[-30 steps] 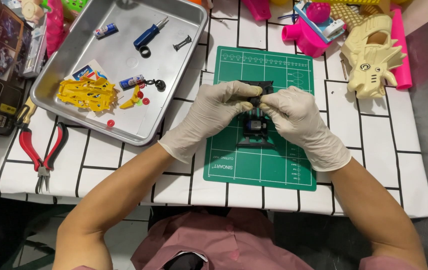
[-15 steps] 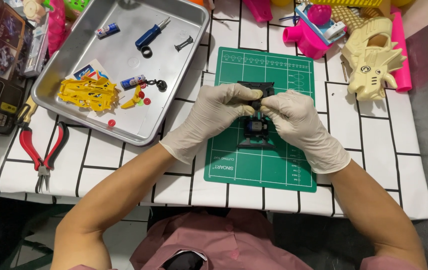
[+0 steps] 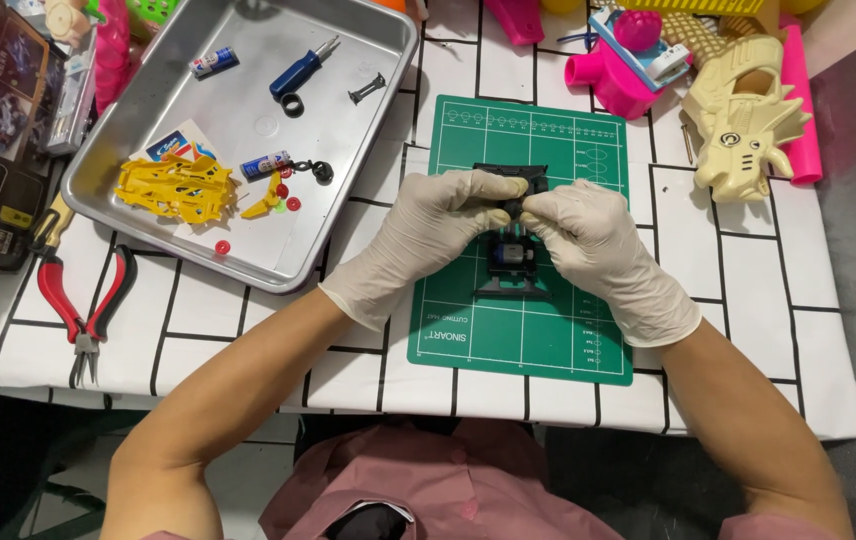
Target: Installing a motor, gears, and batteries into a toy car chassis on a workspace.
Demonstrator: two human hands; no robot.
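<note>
Both gloved hands pinch the same small black toy chassis (image 3: 514,255) over the green cutting mat (image 3: 528,330): the left hand (image 3: 428,235) closes its grip on the top end from the left, thumb and fingers curled round the dark part, and the right hand (image 3: 593,245) closes its grip from the right, fingertips meeting those of the left at the upper edge. The chassis sits upright on the mat, its lower end resting near the mat's middle, a small silver motor showing in it between the two hands.

To the left, on the white surface (image 3: 748,300) with black grid lines, a metal tray (image 3: 248,110) holds a yellow plastic body shell (image 3: 176,187), a blue-handled screwdriver (image 3: 303,68), two small batteries, a black ring and some red and yellow bits. Red-handled pliers (image 3: 83,310) lie just beside the tray's lower left corner. A cream-coloured toy (image 3: 743,125) and pink plastic pieces (image 3: 613,75) lie beyond the mat, well apart from the hands.
</note>
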